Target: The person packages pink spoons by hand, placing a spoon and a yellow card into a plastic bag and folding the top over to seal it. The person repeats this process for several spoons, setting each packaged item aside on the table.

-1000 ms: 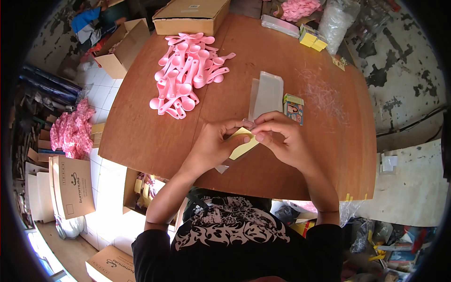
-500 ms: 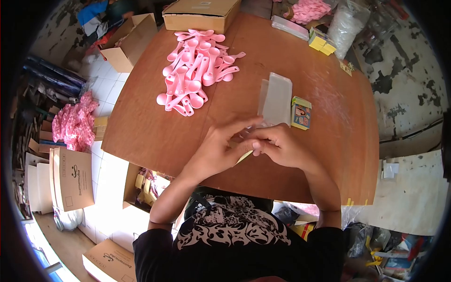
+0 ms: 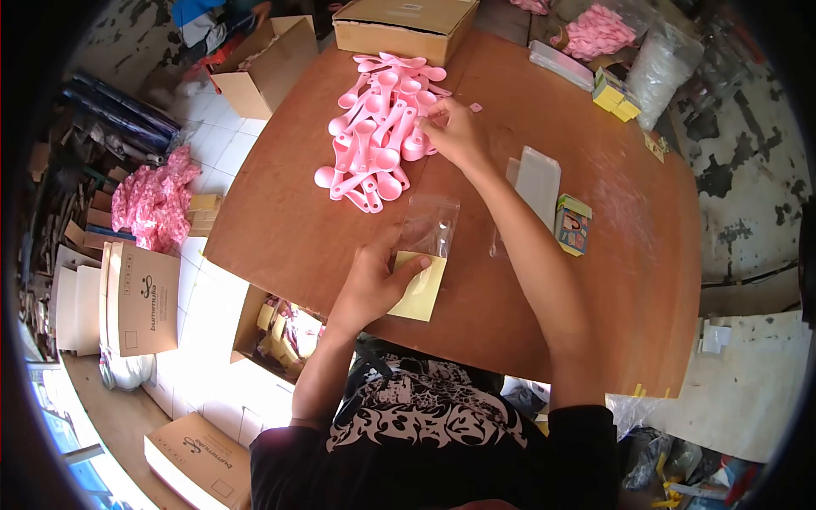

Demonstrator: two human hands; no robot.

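Left hand: the left hand [image 3: 380, 279] is low over the table [image 3: 285, 234], thumb pressed flat on a yellow card [image 3: 422, 297], fingers underneath; grip clamped.
Clear bag: the clear bag [image 3: 431, 223] runs on from the card's far edge, toward the spoons; whether the card sits inside it or against it, I can't tell.
Right hand: arm stretched out, the right hand [image 3: 455, 134] at the right edge of the heap, fingers bent. Fingertips right at the spoons; can't tell from here whether they have closed on one.
Pink spoons: the pink spoons [image 3: 364, 136] lie in a loose heap, handles every way, just in front of a cardboard box [image 3: 404, 30].
Right of the reaching forearm: a stack of clear sleeves [image 3: 539, 183], partly behind the arm; a small printed box [image 3: 572, 228] just beside it.
Far right corner: yellow boxes [image 3: 614, 96] near a bulky clear plastic bundle [image 3: 667, 76].
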